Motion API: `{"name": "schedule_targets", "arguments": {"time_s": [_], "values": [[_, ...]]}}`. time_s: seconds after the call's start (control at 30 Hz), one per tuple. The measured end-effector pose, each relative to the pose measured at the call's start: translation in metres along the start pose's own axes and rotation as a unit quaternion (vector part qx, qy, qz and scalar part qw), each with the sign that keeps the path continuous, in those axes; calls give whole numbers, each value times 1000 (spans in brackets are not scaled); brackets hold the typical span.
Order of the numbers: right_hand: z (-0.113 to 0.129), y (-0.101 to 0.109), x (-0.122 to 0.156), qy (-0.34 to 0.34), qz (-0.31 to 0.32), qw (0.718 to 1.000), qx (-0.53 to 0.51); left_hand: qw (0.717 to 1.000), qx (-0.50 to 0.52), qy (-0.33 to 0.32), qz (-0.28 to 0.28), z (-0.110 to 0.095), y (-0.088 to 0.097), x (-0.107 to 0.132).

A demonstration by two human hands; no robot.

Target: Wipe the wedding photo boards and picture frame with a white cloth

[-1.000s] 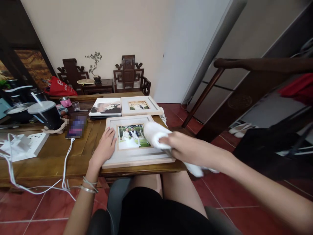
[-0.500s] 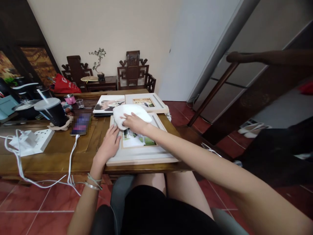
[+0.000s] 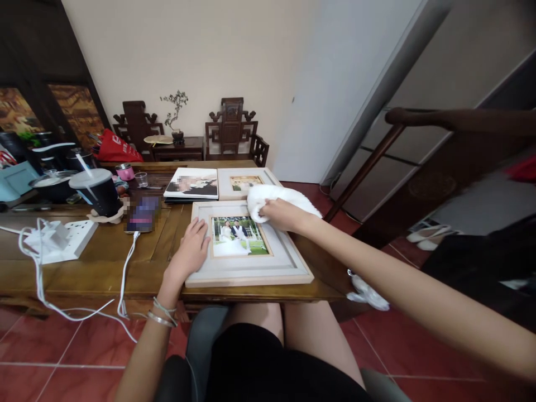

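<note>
A pale wooden photo frame (image 3: pixel 247 267) with a wedding picture lies flat on the wooden table (image 3: pixel 96 262) in front of me. My left hand (image 3: pixel 190 254) rests flat on the frame's left border, fingers stretched out. My right hand (image 3: pixel 281 215) grips a white cloth (image 3: pixel 278 196) and presses it on the frame's upper right corner.
Behind the frame lie a second pale frame (image 3: pixel 244 182) and a photo album (image 3: pixel 193 184). To the left are a phone (image 3: pixel 143 213) on a white cable, a power strip (image 3: pixel 58 239), and a dark cup with a straw (image 3: pixel 96 191). A dark stair rail (image 3: pixel 439 118) rises at the right.
My right hand has swept the cloth from the frame's right side across its top to the upper left, then back to the upper right corner. My left hand has stayed on the left border.
</note>
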State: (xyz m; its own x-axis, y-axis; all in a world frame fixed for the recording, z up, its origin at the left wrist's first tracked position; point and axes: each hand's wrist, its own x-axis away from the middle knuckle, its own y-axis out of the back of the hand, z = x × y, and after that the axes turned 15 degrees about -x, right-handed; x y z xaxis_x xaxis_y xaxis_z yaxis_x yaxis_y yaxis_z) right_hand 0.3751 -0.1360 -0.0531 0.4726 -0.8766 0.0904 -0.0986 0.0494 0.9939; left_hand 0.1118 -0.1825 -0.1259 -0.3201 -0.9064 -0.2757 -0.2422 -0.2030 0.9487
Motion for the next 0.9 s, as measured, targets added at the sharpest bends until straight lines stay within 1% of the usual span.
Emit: {"name": "schedule_targets", "arguments": {"time_s": [0.23, 0.33, 0.37, 0.43, 0.5, 0.6, 0.7, 0.73, 0.8, 0.9], "values": [[62, -4, -36, 65, -52, 996, -25, 1000, -6, -10, 8, 1, 1, -1], [75, -2, -44, 61, -64, 995, -41, 1000, -4, -15, 5, 2, 0, -1], [74, -1, -45, 54, -62, 996, -46, 1000, -3, -15, 4, 3, 0, -1], [65, 1, -41, 33, -52, 997, -53, 1000, -2, -11, 6, 3, -1, -1], [47, 4, -33, 8, -34, 998, -57, 1000, -1, -10, 11, 3, -1, -1], [14, 7, -19, -30, -6, 998, -59, 1000, 2, -8, 17, 3, 0, -1], [-10, 9, -7, -39, 12, 997, -63, 1000, 3, -1, 19, 2, 2, -1], [-13, 9, -3, -34, 17, 997, -64, 1000, 2, -1, 20, 1, 2, -1], [-10, 9, 9, -15, 32, 997, -69, 1000, 0, -3, 22, 1, 3, -1], [7, 13, 41, 11, 56, 994, -90, 1000, -5, -7, 18, 1, 2, 0]]}}
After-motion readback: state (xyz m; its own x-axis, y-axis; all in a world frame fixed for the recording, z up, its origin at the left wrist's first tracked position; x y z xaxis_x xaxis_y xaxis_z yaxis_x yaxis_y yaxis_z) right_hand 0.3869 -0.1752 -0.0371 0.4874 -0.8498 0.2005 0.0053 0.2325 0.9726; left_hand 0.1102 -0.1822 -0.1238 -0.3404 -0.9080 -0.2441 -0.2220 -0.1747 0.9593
